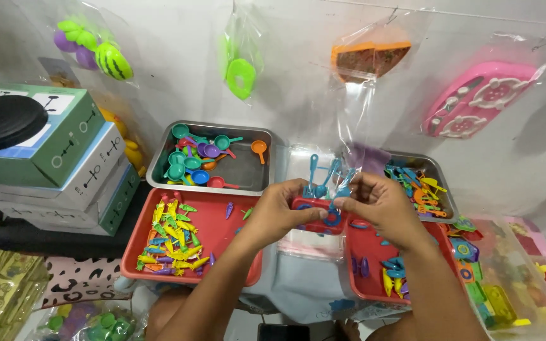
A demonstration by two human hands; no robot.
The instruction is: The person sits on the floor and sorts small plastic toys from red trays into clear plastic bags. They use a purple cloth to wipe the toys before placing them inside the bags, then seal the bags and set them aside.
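My left hand (277, 211) and my right hand (382, 206) meet at the middle of the view. Together they grip a small red toy piece with blue rings (318, 216). Blue toy utensils (323, 175) stick up from between my fingers, inside a clear plastic bag (323, 161). Below my left arm lies a red tray (217, 218) holding several small coloured toy vegetables (170, 237). Under my right wrist a second red tray (366, 268) holds a few blue and yellow pieces.
A metal tray (255, 173) of small toy pans stands behind the left red tray; another metal tray (437, 173) of toy utensils is at the right. Stacked boxes (64, 161) stand left. Bagged toys hang on the wall (475, 101). A clear bin (513, 278) of toys sits at the right.
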